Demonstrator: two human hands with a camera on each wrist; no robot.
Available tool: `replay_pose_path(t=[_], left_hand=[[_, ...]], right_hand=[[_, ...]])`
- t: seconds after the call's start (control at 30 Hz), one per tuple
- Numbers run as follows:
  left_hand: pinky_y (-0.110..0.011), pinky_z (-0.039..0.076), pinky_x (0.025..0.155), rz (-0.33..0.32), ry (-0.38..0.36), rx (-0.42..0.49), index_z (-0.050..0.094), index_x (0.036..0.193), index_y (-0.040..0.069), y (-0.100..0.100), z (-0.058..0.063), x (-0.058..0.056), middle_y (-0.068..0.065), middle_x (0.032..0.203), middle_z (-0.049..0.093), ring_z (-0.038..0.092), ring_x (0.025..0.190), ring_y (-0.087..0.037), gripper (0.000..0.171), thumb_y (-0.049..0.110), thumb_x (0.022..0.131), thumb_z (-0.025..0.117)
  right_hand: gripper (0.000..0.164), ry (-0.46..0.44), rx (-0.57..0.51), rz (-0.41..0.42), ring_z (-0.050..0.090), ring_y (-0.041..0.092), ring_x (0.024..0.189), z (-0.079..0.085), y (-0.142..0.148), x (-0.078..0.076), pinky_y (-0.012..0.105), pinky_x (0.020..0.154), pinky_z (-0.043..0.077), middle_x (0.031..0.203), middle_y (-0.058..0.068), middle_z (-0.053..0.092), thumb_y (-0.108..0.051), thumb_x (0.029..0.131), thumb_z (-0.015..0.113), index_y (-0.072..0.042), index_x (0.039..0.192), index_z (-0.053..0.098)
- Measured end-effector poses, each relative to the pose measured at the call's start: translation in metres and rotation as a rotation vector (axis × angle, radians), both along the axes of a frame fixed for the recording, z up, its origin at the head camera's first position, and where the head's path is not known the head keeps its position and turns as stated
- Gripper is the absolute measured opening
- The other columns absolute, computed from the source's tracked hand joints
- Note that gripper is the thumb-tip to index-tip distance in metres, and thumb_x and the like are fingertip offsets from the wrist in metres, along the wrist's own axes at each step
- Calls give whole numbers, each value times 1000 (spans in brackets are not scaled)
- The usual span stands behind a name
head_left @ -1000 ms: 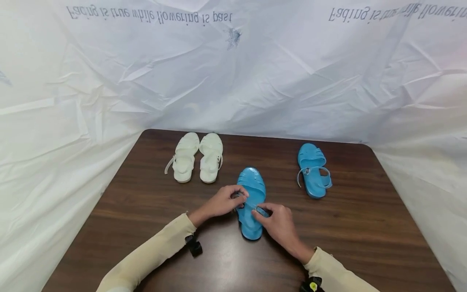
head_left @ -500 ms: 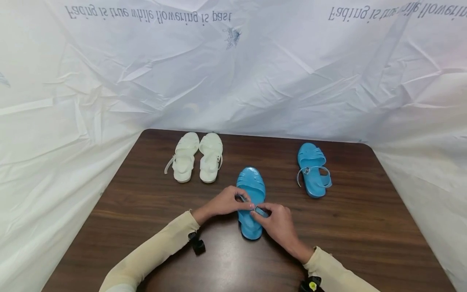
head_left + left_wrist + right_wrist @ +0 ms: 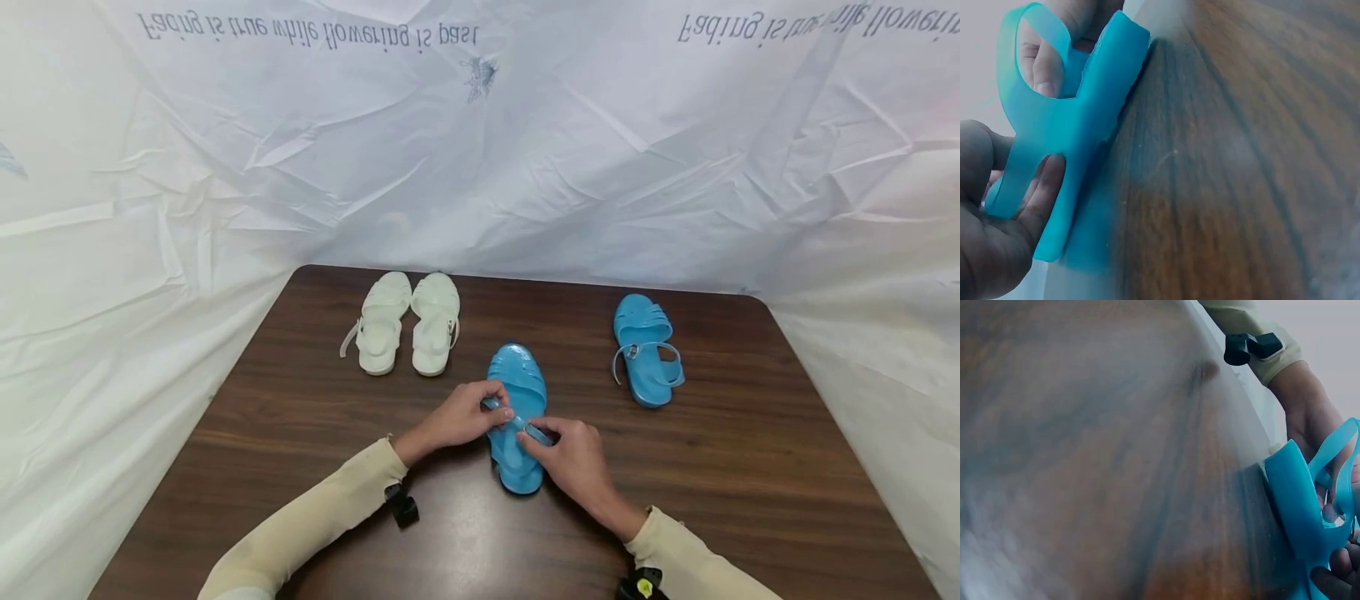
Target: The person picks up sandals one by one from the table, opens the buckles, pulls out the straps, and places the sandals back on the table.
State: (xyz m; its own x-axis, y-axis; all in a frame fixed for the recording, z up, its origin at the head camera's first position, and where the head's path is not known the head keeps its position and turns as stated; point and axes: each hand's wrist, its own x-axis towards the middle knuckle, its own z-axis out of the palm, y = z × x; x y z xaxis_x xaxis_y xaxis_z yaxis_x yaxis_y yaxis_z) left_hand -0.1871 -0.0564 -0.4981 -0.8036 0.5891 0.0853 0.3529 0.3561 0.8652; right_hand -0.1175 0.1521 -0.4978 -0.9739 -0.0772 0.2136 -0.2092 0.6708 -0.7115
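A blue sandal point(image 3: 517, 367) lies on the table in front of the person, toe pointing away. At its left side, my left hand point(image 3: 459, 415) pinches the loose ankle strap point(image 3: 492, 403) between thumb and fingers. From the right, my right hand point(image 3: 573, 458) pinches the strap's other part by its small metal buckle point(image 3: 527, 428). The strap spans the short gap between both hands above the footbed. In the left wrist view, the heel strap point(image 3: 1007, 69) stands up in a loop, fingers close against the sandal's side. The right wrist view shows the heel end point(image 3: 1294, 481), the buckle mostly hidden.
Two white sandals point(image 3: 433, 300) stand side by side at the back left of the brown wooden table point(image 3: 300, 392). A second blue sandal point(image 3: 641, 312), its strap across it, lies at the back right. White printed sheeting point(image 3: 487, 167) hangs behind the table.
My left hand moved right until its thumb met the buckle, then drew slightly back left. The strap now shows stretched between the hands. My right hand stays at the buckle.
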Motion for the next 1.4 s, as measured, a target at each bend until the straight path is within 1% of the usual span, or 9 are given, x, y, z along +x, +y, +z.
replay_pose_path(t=[0.1, 0.23, 0.37, 0.53, 0.67, 0.8, 0.93, 1.17, 1.4], left_hand=[[-28, 57, 70, -15, -25, 2, 67, 97, 16, 1, 2, 0, 4, 90, 70, 69, 77, -8, 8, 22, 102, 66], [-28, 58, 75, -18, -81, 14, 75, 105, 17, 4, 0, -2, 7, 98, 74, 70, 84, -7, 18, 32, 100, 67], [-27, 57, 78, -34, -98, 21, 78, 102, 18, 6, -4, -3, 8, 96, 75, 70, 89, -6, 17, 33, 97, 72], [-26, 57, 81, -35, -88, 46, 74, 97, 20, 8, -3, 1, 9, 97, 72, 69, 93, -5, 10, 30, 97, 73], [-29, 58, 76, -27, -116, 106, 67, 95, 13, 9, -3, 5, 5, 92, 74, 71, 87, -11, 13, 24, 98, 72], [-32, 60, 72, -12, -154, 173, 61, 93, 7, 11, -6, 8, -3, 88, 75, 74, 82, -16, 16, 18, 99, 71], [-29, 59, 72, 6, -135, 161, 59, 94, 8, 14, -9, 7, -1, 93, 73, 73, 84, -13, 15, 17, 100, 69], [-22, 43, 54, -4, -79, 113, 57, 94, 12, 15, -11, 5, -1, 84, 64, 54, 60, -6, 16, 22, 102, 66], [-23, 38, 49, 1, -62, 100, 56, 93, 14, 14, -11, 3, -2, 75, 53, 41, 51, -7, 16, 24, 103, 64]], right_hand=[[24, -4, -7, 2, 61, -1, 65, 1, 0, 0, 23, 60, 53, 80, -8, 74, -27, 84, 86, -11, 101, 82], [22, -15, -4, 6, 60, -2, 63, 1, -1, 0, 22, 60, 52, 78, -11, 72, -28, 86, 85, -12, 101, 82], [22, -26, -2, 18, 59, 0, 62, 2, -1, 0, 22, 57, 50, 75, -12, 70, -29, 87, 84, -13, 103, 81], [23, -22, -6, 3, 65, -1, 72, 1, 0, 0, 24, 63, 55, 86, -8, 76, -30, 87, 84, -13, 104, 82], [25, -15, -7, -12, 69, 2, 84, 0, 0, 2, 30, 71, 59, 96, -4, 78, -30, 88, 83, -13, 105, 81], [27, -6, -8, -11, 71, 5, 88, 0, 0, 2, 33, 73, 60, 100, 0, 78, -29, 88, 83, -10, 107, 81], [28, 10, -1, -12, 71, 5, 86, 1, 0, 3, 32, 72, 60, 99, 1, 78, -30, 88, 83, -10, 107, 81], [27, 26, 10, -32, 70, 3, 81, 0, 1, 3, 30, 68, 59, 94, 0, 78, -31, 87, 84, -10, 104, 81], [28, 46, 25, -47, 69, 2, 76, -1, 0, 3, 29, 64, 58, 93, 2, 78, -33, 88, 83, -9, 103, 82]])
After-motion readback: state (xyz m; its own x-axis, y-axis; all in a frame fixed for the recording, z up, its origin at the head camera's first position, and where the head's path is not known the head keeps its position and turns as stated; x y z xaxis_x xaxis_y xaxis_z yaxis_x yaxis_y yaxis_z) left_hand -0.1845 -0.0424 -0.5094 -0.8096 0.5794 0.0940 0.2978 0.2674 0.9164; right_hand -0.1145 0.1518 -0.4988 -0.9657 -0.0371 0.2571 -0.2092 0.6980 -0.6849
